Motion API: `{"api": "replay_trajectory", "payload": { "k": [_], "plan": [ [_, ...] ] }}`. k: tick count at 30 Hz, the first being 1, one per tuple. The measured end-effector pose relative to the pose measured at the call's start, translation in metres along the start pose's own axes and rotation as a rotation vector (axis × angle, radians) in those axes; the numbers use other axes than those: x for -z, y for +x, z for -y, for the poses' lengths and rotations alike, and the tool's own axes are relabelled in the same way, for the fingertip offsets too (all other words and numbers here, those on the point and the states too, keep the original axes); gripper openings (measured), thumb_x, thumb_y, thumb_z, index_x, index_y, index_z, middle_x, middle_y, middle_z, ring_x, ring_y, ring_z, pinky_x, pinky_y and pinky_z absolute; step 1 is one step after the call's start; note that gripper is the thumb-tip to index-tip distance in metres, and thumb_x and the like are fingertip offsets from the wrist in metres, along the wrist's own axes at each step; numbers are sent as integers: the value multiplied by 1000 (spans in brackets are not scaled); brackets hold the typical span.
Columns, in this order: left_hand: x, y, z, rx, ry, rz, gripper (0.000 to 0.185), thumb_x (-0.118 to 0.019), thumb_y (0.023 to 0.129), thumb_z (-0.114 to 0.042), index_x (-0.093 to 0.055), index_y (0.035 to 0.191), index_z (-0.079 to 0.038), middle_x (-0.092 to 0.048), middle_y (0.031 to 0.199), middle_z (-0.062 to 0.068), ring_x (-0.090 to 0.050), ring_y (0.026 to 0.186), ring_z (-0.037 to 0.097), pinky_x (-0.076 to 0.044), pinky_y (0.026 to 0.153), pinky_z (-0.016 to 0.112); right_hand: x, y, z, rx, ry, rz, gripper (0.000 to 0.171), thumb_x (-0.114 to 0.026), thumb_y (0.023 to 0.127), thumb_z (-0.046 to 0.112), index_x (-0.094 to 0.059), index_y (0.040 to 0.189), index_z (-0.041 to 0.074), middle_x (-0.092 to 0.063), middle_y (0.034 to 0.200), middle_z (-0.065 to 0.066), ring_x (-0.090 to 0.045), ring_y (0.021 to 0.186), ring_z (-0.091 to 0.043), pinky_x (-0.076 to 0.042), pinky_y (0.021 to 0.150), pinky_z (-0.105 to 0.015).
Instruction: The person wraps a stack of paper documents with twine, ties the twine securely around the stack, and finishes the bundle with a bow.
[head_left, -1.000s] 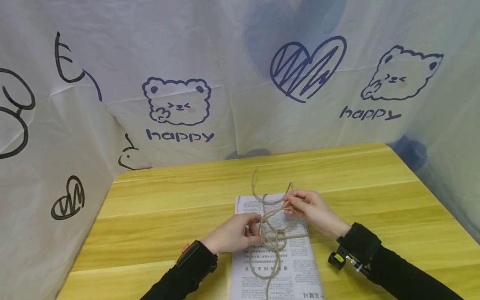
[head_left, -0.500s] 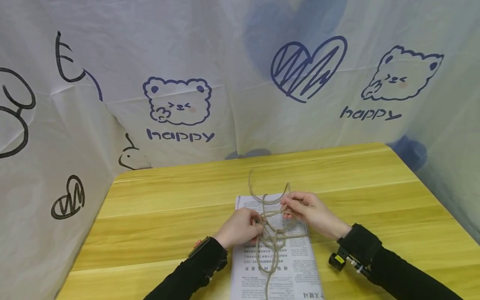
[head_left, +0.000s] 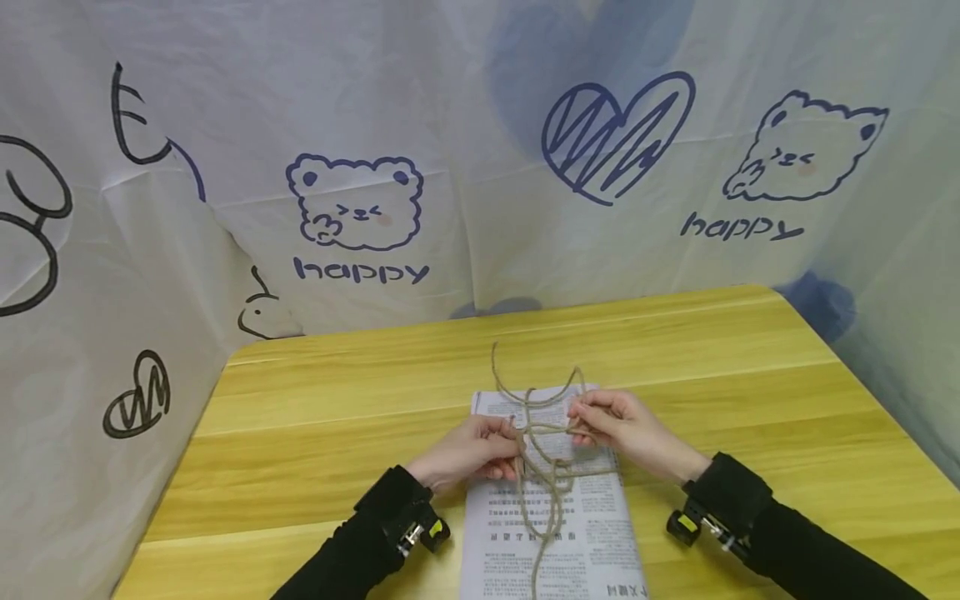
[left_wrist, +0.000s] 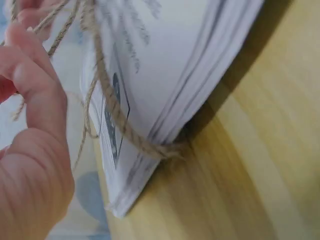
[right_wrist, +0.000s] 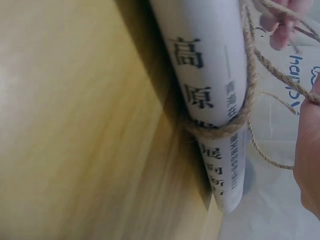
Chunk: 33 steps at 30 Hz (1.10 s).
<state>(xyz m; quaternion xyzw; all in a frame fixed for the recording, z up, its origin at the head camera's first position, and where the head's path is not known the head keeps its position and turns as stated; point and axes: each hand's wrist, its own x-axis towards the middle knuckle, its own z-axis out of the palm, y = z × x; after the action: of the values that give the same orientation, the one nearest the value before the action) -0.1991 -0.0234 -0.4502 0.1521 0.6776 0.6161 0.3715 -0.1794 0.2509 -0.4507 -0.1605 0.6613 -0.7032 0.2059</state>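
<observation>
A folded stack of newspapers (head_left: 592,542) lies on the table with brown twine (head_left: 549,428) looped around it and crossing its top. Over the far half of the stack, my left hand (head_left: 480,450) pinches a strand between thumb and fingers. Facing it, my right hand (head_left: 626,429) pinches another part, and a length of twine spans the two hands. One loose end curves up beyond the far edge; slack loops hang toward me. Close up, the left wrist view has twine (left_wrist: 112,107) bending over the stack's edge, and the right wrist view shows twine (right_wrist: 222,131) round the folded side.
The wood-grain table (head_left: 337,417) extends on both sides of the stack. White cloth (head_left: 480,167) with blue bear and heart drawings encloses the back and sides. A small camera (head_left: 684,527) hangs at the right wrist, another camera (head_left: 435,533) at the left.
My left hand has regripped and its wrist has rolled, bringing its camera into sight. The strand between the hands is straighter, the near loop is narrower, and the loose far end has shifted left.
</observation>
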Motion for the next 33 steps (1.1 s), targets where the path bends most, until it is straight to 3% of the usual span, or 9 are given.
{"api": "replay_trajectory", "payload": {
  "k": [5,8,10,12,15,19,23,26,33],
  "plan": [
    [13,-6,1,-4,-203,82,1,-58,101,-7,-57,102,-6,-73,80,-3,-70,70,4,-54,64,13,2,-3,-4,13,-16,2,23,-48,108,16,-60,113,-2,-66,102,2,-68,89,-6,-58,80,-21],
    [17,-12,-1,-27,-247,124,4,-54,104,-10,-57,101,-9,-74,86,-2,-73,78,6,-56,70,15,2,-5,-5,19,-22,3,25,-49,107,16,-59,113,-6,-67,101,2,-69,88,-6,-58,80,-21],
    [19,-15,-3,-45,-219,110,9,-50,106,-13,-57,100,-11,-74,88,-2,-73,78,6,-56,69,16,1,-6,-4,22,-32,-3,28,-49,107,16,-57,114,-10,-67,101,2,-69,89,-7,-58,81,-21],
    [20,-19,-6,-64,-156,45,12,-50,107,-17,-58,100,-11,-73,85,-4,-70,72,5,-55,65,16,1,-8,-3,30,-70,-15,31,-49,107,16,-56,116,-14,-68,102,3,-70,92,-7,-58,84,-22],
    [25,-27,-12,-106,-53,-127,15,-52,106,-18,-58,98,-8,-68,76,-6,-61,60,3,-49,58,17,0,-12,-2,60,-181,-55,33,-48,108,15,-57,116,-15,-69,106,3,-69,97,-6,-57,90,-22],
    [43,-44,-18,-142,-43,-338,17,-51,106,-19,-58,100,-5,-62,71,-6,-53,57,4,-45,56,18,2,-22,1,104,-249,-105,29,-47,108,15,-62,115,-9,-70,108,3,-67,99,-2,-56,90,-22],
    [69,-69,-18,-180,-74,-466,21,-49,108,-26,-58,103,-8,-61,74,-7,-53,62,4,-45,58,17,11,-35,4,167,-75,-45,23,-44,108,7,-66,113,3,-69,107,6,-66,97,-2,-56,86,-21],
    [85,-90,-17,-225,-131,-545,23,-48,108,-32,-57,101,-12,-61,76,-9,-53,63,3,-44,58,16,19,-43,5,230,88,65,32,-36,108,0,-66,116,9,-69,111,6,-67,100,-5,-55,87,-20],
    [112,-126,-15,-281,-265,-685,22,-50,105,-38,-59,102,-19,-66,83,-11,-59,69,1,-48,62,15,39,-63,6,257,306,216,46,-20,108,-6,-62,123,3,-69,121,-1,-67,109,-10,-54,97,-25]
  ]
}}
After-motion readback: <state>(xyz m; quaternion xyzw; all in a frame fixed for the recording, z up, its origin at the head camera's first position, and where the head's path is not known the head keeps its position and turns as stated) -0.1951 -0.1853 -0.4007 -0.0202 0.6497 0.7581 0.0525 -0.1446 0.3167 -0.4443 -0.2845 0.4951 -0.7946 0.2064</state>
